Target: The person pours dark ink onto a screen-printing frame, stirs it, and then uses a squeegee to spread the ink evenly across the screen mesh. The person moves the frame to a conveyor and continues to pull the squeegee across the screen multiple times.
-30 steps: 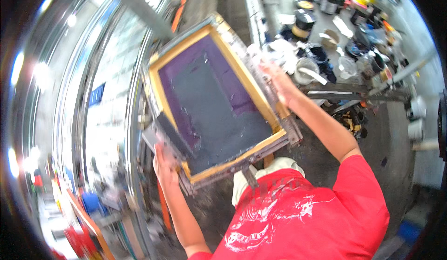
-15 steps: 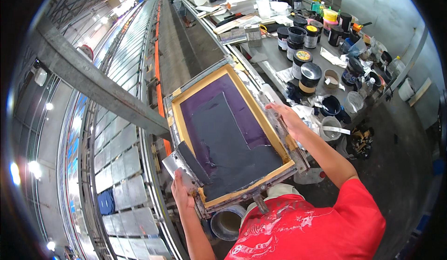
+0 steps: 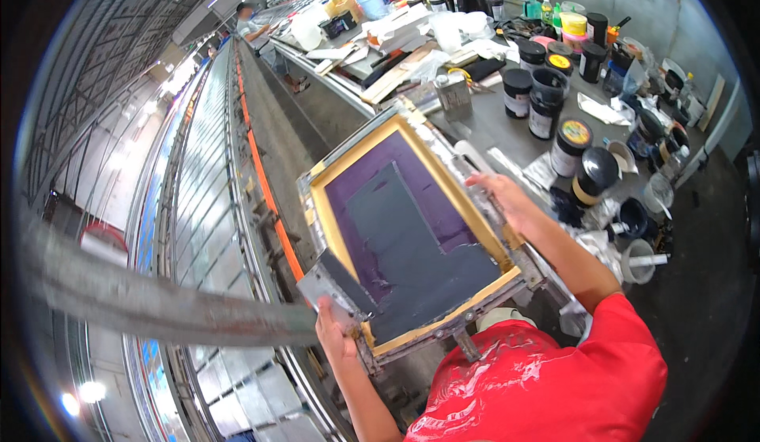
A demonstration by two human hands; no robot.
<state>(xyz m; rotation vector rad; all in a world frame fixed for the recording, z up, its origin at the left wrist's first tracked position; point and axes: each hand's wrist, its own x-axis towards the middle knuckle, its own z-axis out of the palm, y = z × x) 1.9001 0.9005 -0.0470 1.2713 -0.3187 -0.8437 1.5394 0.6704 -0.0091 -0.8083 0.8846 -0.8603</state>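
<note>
Tilted in front of me is a screen printing frame [image 3: 447,313], bordered with yellow-brown tape. Its purple mesh [image 3: 346,197] is largely covered by dark grey ink [image 3: 412,244]. My left hand [image 3: 336,333] is closed at the near left corner, thumb on the metal holder of a squeegee [image 3: 336,288]. The squeegee's dark blade leans over the frame's left side; the fingers underneath are hidden. On the right, my right hand [image 3: 507,201] wraps over the frame's outer edge. A metal bracket [image 3: 467,345] juts from the near edge toward my red shirt.
A bench [image 3: 499,129] on the right carries ink jars [image 3: 571,147], a metal can [image 3: 454,96], boards and rags. A thick metal post [image 3: 174,295] crosses at left. Beyond it runs a long printing table [image 3: 214,228] with an orange rail [image 3: 264,189]. Another person [image 3: 257,38] stands far ahead.
The view has swung along the aisle, bringing the other person into sight. The post now crosses lower in the view. Both hands keep their hold on the frame and squeegee.
</note>
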